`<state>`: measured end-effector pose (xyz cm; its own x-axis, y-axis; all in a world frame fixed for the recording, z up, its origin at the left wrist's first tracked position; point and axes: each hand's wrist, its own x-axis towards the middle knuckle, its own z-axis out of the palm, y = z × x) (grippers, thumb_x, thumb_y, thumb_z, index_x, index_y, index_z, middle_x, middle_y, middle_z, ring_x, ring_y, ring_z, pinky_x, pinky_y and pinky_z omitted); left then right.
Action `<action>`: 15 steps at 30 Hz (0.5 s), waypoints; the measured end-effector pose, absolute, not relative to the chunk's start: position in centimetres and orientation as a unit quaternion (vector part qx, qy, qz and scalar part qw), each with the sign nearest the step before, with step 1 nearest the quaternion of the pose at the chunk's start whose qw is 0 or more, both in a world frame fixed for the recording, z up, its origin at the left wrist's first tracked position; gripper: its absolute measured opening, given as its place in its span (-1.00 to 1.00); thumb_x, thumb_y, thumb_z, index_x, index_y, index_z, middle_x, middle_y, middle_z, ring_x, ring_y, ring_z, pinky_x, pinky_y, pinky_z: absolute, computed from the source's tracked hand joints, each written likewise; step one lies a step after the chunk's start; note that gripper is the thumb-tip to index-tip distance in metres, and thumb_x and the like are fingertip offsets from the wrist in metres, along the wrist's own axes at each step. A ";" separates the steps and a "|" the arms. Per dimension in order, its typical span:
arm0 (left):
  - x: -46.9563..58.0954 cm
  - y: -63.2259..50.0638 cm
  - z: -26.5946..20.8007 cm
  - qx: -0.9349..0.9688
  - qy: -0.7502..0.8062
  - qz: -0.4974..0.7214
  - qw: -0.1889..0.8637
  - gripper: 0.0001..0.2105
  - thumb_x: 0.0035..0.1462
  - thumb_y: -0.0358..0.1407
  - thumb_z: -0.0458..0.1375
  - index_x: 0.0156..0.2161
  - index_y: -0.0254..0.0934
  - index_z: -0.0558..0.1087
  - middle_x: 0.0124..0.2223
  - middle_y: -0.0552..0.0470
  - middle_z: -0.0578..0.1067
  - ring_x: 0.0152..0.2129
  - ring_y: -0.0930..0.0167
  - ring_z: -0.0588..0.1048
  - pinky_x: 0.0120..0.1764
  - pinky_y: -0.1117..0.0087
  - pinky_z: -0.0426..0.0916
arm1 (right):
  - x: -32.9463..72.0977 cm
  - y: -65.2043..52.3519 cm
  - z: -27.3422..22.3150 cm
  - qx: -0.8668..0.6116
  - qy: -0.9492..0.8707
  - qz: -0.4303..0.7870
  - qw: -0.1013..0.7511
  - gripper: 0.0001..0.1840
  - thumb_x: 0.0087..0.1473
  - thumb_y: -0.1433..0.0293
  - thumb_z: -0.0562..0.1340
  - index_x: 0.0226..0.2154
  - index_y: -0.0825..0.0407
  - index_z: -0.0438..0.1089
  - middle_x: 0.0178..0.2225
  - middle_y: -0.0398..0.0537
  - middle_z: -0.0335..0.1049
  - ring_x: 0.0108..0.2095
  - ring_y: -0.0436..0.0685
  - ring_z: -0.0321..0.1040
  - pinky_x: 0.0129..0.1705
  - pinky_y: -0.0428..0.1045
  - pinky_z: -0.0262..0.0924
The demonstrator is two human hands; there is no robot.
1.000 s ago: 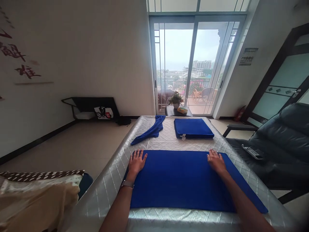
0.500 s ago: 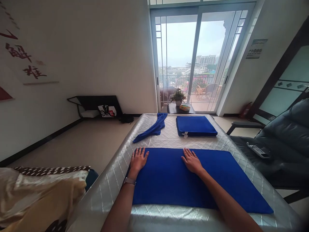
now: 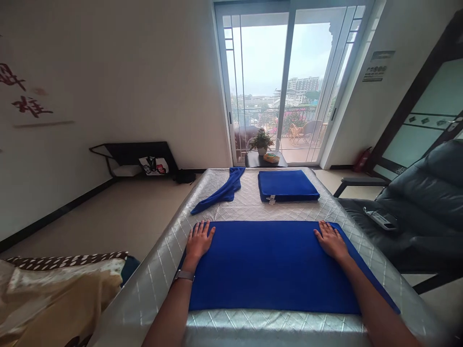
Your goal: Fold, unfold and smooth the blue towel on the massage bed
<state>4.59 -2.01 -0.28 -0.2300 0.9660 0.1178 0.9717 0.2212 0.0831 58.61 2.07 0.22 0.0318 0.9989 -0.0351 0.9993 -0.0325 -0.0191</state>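
Observation:
A blue towel [image 3: 264, 270] lies spread flat across the near part of a table with a silvery quilted cover [image 3: 231, 210]. On its far left corner rests my left hand [image 3: 199, 241], palm down with the fingers apart. My right hand [image 3: 332, 240] lies flat near the far right corner, its fingers also stretched out. Beyond the spread towel, a stack of folded blue towels [image 3: 287, 185] with a white tag sits at the far right. A loose, crumpled blue cloth [image 3: 221, 192] lies at the far left.
A dark armchair [image 3: 427, 212] with a remote-like device [image 3: 380, 219] on its seat stands at the right. Brown and cream bedding [image 3: 61, 299] is at the lower left. Past the table's far edge, a small stand [image 3: 253, 160] holds a potted plant [image 3: 262, 140] before sliding glass doors.
My right hand has slid right across the towel, from its middle to near the far right corner. My left hand stays at the left corner. The view has shifted slightly.

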 end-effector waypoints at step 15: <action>8.7 -1.5 3.5 -0.639 -0.763 -0.019 0.096 -0.32 0.37 0.05 -0.19 0.33 -0.45 0.28 0.37 -0.32 0.26 0.37 0.05 0.09 0.38 -0.08 -0.22 | 61.0 1.9 0.0 0.763 0.646 -0.010 -0.019 -0.24 0.35 0.12 -0.25 0.44 0.19 -0.16 0.48 0.00 -0.23 0.45 0.21 -0.29 0.43 0.19 -0.37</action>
<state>8.65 -1.49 3.47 -0.1647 0.9714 0.1709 0.9786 0.1825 -0.0945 61.03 1.85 0.00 0.1660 0.9861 0.0091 0.9853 -0.1655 -0.0417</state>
